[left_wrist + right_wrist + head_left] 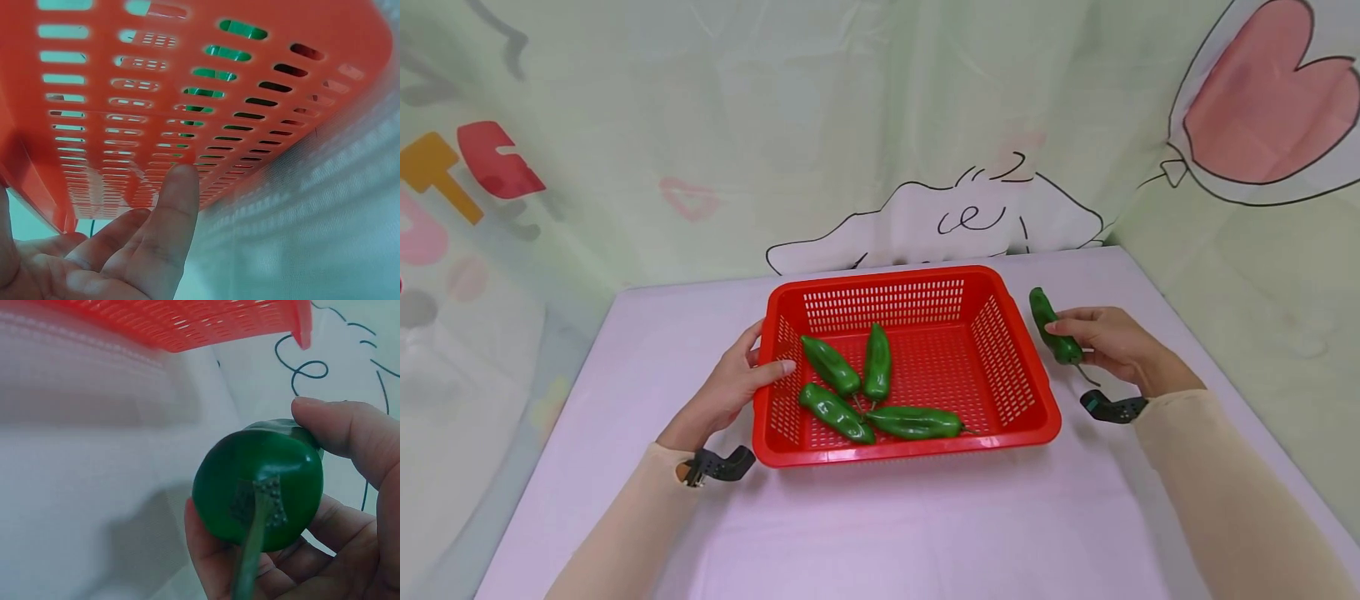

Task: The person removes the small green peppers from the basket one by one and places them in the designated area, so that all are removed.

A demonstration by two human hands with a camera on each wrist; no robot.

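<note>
A red plastic basket [928,367] with slotted walls is tilted in the middle of the head view. My left hand [728,387] grips its left side, thumb over the rim and fingers beneath; the left wrist view shows fingers [178,219] under the slotted bottom, raised off the table. Inside, several green peppers [877,367] lie toward the left and near side. To the right of the basket, my right hand [1116,342] holds another green pepper [1066,350] between thumb and fingers. In the right wrist view that pepper [256,487] points its stem at the camera.
A pale lilac cloth covers the table [850,533]. Behind it and at both sides hangs a printed curtain [820,125] with cartoon drawings and a heart balloon [1262,100]. Each wrist carries a small black camera mount [1112,407].
</note>
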